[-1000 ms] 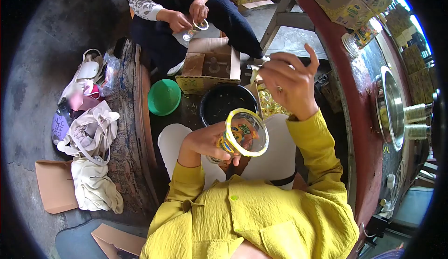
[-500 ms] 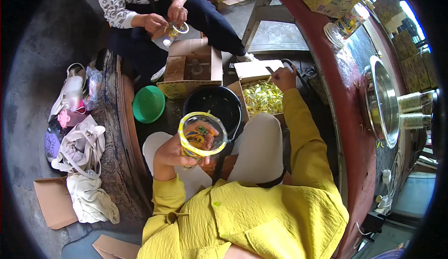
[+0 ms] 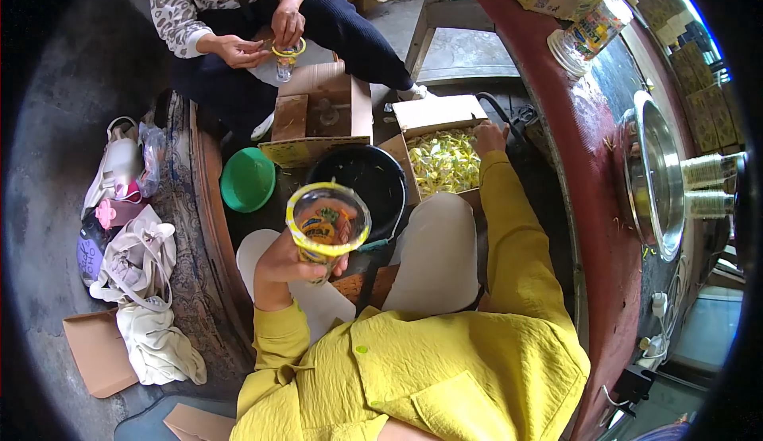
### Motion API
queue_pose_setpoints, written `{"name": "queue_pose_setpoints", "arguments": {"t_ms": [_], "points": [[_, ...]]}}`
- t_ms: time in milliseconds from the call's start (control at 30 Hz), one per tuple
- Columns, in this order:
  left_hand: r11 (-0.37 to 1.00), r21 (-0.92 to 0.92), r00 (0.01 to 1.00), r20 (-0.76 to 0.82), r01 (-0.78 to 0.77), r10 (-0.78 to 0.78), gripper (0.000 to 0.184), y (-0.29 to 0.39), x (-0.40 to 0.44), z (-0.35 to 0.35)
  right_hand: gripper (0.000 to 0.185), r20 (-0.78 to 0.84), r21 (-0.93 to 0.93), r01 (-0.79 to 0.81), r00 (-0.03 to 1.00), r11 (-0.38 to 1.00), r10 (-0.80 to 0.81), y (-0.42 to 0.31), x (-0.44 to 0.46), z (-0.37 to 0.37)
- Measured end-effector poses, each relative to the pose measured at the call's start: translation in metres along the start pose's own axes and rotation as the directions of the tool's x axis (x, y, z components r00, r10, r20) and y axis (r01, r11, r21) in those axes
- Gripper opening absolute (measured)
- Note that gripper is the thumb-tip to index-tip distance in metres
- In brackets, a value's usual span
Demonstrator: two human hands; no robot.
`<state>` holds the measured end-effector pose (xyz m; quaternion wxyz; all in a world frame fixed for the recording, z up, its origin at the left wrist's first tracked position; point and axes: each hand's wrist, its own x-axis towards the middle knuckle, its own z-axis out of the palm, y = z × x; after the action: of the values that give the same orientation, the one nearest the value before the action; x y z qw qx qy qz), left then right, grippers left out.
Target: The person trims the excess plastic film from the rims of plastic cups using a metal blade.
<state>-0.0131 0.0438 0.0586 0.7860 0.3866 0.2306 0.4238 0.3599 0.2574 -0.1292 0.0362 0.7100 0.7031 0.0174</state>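
My left hand (image 3: pixel 296 264) is wrapped around a clear plastic jar (image 3: pixel 324 244) with a yellow rim and a printed label, its open mouth tilted up towards me. My right hand (image 3: pixel 489 137) is at the right edge of an open cardboard box (image 3: pixel 406 172) full of small yellow-and-white wrapped pieces (image 3: pixel 442 163). Its fingers are curled, and a thin dark tip shows by them; what they hold is too small to make out. Below the jar is a black bucket (image 3: pixel 395 202) with a handle, between my knees and the boxes.
Opposite me a co-worker's hands (image 3: pixel 262 43) hold another yellow-rimmed jar (image 3: pixel 286 63) above a cardboard box (image 3: pixel 318 151). A green basin (image 3: pixel 248 180) lies left of the bucket. On the red-edged table at right are a metal basin (image 3: pixel 660 178), stacked lids (image 3: pixel 707 186) and a jar (image 3: pixel 588 37).
My left hand and the jar have shifted slightly left and down in view. My right hand has dropped from the box flap to the box's right edge. The co-worker's jar is now more upright.
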Motion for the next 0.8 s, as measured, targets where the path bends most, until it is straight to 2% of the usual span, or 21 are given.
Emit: {"name": "queue_pose_setpoints", "arguments": {"t_ms": [33,133,167,233,267,300,333,400,467,500,567,667,767,800], "points": [[0.999,-0.003,0.998,-0.031,-0.054,0.054,0.073,0.0,0.002,0.004,0.016,-0.015,0.005,-0.028,0.999,1.0,0.028,0.001,0.003,0.004],[0.982,0.107,0.979,-0.114,-0.156,0.168,0.075,-0.007,0.004,-0.002,0.005,-0.25,0.303,0.048,0.968,0.952,0.031,-0.002,0.005,0.005],[0.98,0.141,0.979,-0.128,-0.14,0.158,0.073,-0.007,0.003,-0.004,0.001,-0.399,0.42,0.194,0.917,0.886,-0.012,-0.008,0.007,0.004],[0.972,0.21,0.978,-0.156,-0.107,0.142,0.071,-0.003,0.002,-0.006,0.008,-0.416,0.666,0.308,0.909,0.679,-0.005,-0.035,0.0,-0.023],[0.965,0.215,0.968,-0.169,-0.148,0.186,0.07,-0.004,0.001,-0.005,0.012,-0.422,0.76,0.355,0.907,0.544,-0.003,-0.051,-0.008,-0.045],[0.957,0.221,0.956,-0.184,-0.187,0.229,0.069,-0.005,0.001,-0.003,0.015,-0.533,0.723,0.477,0.845,0.5,-0.035,-0.067,-0.017,-0.068],[0.947,0.228,0.942,-0.198,-0.226,0.272,0.068,-0.005,-0.001,-0.002,0.012,-0.574,0.687,0.514,0.817,0.513,-0.05,-0.079,-0.024,-0.084],[0.94,0.224,0.931,-0.203,-0.257,0.303,0.067,-0.003,-0.007,0.002,0.011,-0.512,0.794,0.486,0.859,0.367,-0.029,-0.106,-0.043,-0.118],[0.929,0.212,0.916,-0.204,-0.303,0.346,0.067,0.0,-0.013,0.005,0.015,-0.613,0.737,0.626,0.778,0.255,-0.138,-0.129,-0.065,-0.159],[0.909,0.274,0.906,-0.202,-0.313,0.373,0.067,0.002,-0.016,0.007,0.02,-0.594,0.761,0.625,0.779,0.173,-0.201,-0.138,-0.077,-0.176],[0.863,0.39,0.887,-0.197,-0.321,0.419,0.069,0.007,-0.023,0.011,0.018,-0.571,0.773,0.621,0.77,0.127,-0.284,-0.158,-0.111,-0.222],[0.751,0.575,0.859,-0.153,-0.325,0.489,0.072,0.007,-0.037,0.013,0.013,-0.612,0.719,0.693,0.665,0.049,-0.429,-0.176,-0.144,-0.262],[0.686,0.66,0.849,-0.137,-0.305,0.51,0.076,0.011,-0.043,0.018,0.011,-0.683,0.558,0.826,0.513,0.081,-0.52,-0.184,-0.156,-0.281],[0.672,0.675,0.849,-0.127,-0.305,0.513,0.076,0.011,-0.045,0.018,0.012,-0.677,0.55,0.83,0.507,0.09,-0.533,-0.186,-0.159,-0.283]]}}
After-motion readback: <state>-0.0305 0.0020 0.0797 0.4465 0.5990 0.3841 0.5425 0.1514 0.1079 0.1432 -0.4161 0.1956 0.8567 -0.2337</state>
